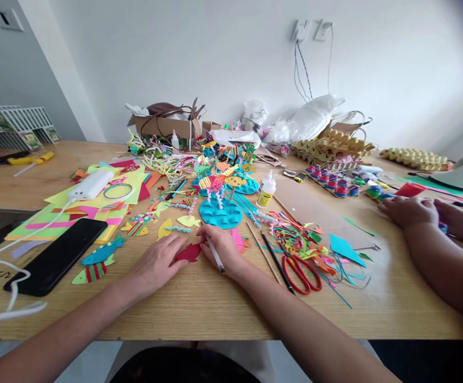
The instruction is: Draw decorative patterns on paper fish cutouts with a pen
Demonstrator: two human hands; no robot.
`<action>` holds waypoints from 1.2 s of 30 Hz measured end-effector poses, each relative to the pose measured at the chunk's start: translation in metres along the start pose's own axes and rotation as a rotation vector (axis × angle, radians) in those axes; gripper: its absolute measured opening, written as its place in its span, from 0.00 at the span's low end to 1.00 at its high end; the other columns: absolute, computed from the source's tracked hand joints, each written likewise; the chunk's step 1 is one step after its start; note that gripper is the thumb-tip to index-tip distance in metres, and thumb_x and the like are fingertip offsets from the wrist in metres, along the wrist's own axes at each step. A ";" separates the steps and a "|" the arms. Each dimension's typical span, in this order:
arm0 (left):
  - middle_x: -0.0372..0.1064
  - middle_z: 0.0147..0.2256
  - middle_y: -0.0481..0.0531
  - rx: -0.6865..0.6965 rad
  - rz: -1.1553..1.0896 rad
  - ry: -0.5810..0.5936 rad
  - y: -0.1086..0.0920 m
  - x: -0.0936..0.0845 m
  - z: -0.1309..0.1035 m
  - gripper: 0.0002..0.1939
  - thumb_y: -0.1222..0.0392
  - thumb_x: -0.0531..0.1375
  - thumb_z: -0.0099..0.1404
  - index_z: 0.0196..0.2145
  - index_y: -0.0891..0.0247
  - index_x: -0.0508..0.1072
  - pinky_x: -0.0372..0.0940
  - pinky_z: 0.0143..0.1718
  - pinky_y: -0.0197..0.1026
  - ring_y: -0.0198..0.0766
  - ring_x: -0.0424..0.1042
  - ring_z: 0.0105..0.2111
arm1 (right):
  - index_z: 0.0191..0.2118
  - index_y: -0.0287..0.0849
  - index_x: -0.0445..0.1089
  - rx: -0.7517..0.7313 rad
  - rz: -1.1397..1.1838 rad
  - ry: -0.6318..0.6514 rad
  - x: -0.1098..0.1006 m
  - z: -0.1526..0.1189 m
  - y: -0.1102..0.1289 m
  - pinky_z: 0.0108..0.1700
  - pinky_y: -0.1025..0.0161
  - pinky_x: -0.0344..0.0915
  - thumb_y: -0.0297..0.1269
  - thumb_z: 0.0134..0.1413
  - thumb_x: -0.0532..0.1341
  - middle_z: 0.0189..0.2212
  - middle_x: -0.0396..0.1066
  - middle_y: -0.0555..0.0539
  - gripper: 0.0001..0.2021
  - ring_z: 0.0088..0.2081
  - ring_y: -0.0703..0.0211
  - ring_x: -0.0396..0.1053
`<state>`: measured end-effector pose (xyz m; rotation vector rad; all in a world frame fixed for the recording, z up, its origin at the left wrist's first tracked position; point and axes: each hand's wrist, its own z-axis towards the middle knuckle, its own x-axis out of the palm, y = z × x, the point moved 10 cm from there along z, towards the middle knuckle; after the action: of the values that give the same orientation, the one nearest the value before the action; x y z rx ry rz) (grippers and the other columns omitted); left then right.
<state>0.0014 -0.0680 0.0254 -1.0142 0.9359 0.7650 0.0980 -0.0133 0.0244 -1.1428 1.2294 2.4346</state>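
My left hand [160, 264] rests on the wooden table, its thumb and fingers closed on the left edge of a small red paper piece [189, 253]. In my right hand [220, 250] is a white pen [215, 254], gripped between the fingers over the right side of that red piece. The pen's tip is hidden by the fingers. Just beyond my hands stands a blue scalloped disc [220, 214] with twisted stems and paper fish on it. A pink paper fish [237, 240] lies right of my right hand, and a yellow one [189, 221] lies beyond the red piece.
Red scissors [302, 274], a dark brush [277, 260] and paper scraps [299, 234] lie at right. A glue bottle [267, 191] stands behind. At left are a black phone [58, 255], a white power strip [91, 185] and coloured paper [35, 226]. Another person's hands [414, 213] work at far right.
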 end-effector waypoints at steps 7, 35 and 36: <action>0.72 0.47 0.55 -0.088 -0.191 0.036 0.001 -0.003 0.015 0.19 0.70 0.54 0.58 0.48 0.64 0.69 0.65 0.49 0.43 0.40 0.71 0.46 | 0.34 0.43 0.62 0.003 0.210 -0.062 -0.016 -0.003 0.009 0.30 0.69 0.60 0.24 0.42 0.55 0.26 0.66 0.53 0.10 0.27 0.64 0.63; 0.63 0.21 0.45 -0.443 0.061 -0.151 0.110 -0.107 -0.067 0.10 0.51 0.52 0.56 0.25 0.58 0.65 0.56 0.25 0.36 0.38 0.63 0.22 | 0.31 0.44 0.62 0.058 0.358 -0.115 -0.029 -0.006 -0.001 0.28 0.66 0.61 0.35 0.47 0.56 0.23 0.65 0.52 0.03 0.25 0.63 0.64; 0.63 0.21 0.45 -0.445 0.077 -0.145 0.113 -0.107 -0.070 0.10 0.51 0.52 0.56 0.25 0.58 0.65 0.55 0.24 0.36 0.38 0.63 0.22 | 0.31 0.44 0.62 0.053 0.345 -0.112 -0.029 -0.006 -0.001 0.28 0.66 0.61 0.35 0.47 0.56 0.23 0.65 0.52 0.03 0.25 0.63 0.64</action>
<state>-0.1598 -0.1052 0.0663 -1.2923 0.6950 1.1275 0.1217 -0.0123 0.0428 -0.8237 1.5544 2.6430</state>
